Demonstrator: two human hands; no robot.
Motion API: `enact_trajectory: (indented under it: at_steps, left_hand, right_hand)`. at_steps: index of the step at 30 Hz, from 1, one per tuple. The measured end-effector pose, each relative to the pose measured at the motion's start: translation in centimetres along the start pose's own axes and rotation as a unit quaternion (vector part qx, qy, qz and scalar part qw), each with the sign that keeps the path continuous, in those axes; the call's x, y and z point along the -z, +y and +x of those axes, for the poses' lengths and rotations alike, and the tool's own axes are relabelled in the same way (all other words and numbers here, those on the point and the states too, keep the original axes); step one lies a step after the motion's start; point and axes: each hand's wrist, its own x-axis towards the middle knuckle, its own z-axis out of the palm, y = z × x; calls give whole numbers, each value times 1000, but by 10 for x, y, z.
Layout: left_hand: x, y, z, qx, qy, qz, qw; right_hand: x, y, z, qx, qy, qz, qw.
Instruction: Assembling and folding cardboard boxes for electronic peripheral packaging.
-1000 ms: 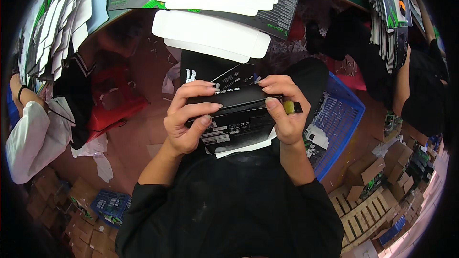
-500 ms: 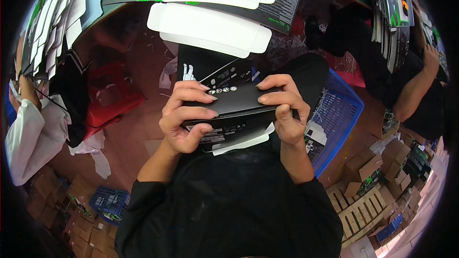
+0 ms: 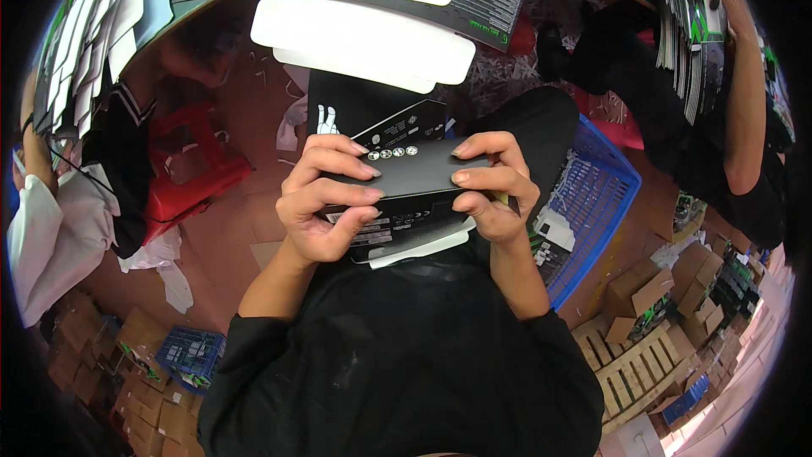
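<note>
Both my hands grip a folded black cardboard box (image 3: 414,171) in front of my chest. My left hand (image 3: 326,199) pinches its left end, fingers on the upper panel and thumb on the panel facing me. On the right end, my right hand (image 3: 499,186) holds in the same way, with the thumb pressed near the front fold. A pale flap (image 3: 419,250) sticks out along the box's near edge. Beyond the box, flat printed cartons (image 3: 499,13) lie on the table edge, and a white-sided carton blank (image 3: 364,44) hangs over toward me.
A blue plastic crate (image 3: 622,195) with cartons stands at my right. Left of me is a red stool (image 3: 190,161). Stacked carton blanks (image 3: 93,42) fill the table's left side. A co-worker's arm (image 3: 744,110) reaches to a stack at right. A wooden pallet (image 3: 634,377) lies behind right.
My right thumb has come down onto the box's near panel, and the front fold looks more closed. The co-worker's arm at right has moved up toward the stack.
</note>
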Motion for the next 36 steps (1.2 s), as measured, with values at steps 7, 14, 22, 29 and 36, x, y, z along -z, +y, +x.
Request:
enact_trajectory:
  at_steps: [7, 14, 22, 29, 36]
  left_hand:
    - [-2, 2, -7, 3, 35, -7, 999]
    - [2, -5, -10, -31, 20, 19, 999]
    - [-9, -19, -31, -35, 67, -53, 996]
    - [-12, -3, -66, 179, 91, -55, 978]
    - [47, 44, 29, 154, 184, -143, 960]
  right_hand:
    - [-1, -28, 32, 65, -100, -203, 972]
    - [13, -2, 30, 56, -149, -70, 985]
    - [-6, 9, -7, 32, 109, -28, 993]
    - [-12, 7, -12, -120, 299, 411, 853]
    - [20, -26, 7, -108, 312, 477, 814]
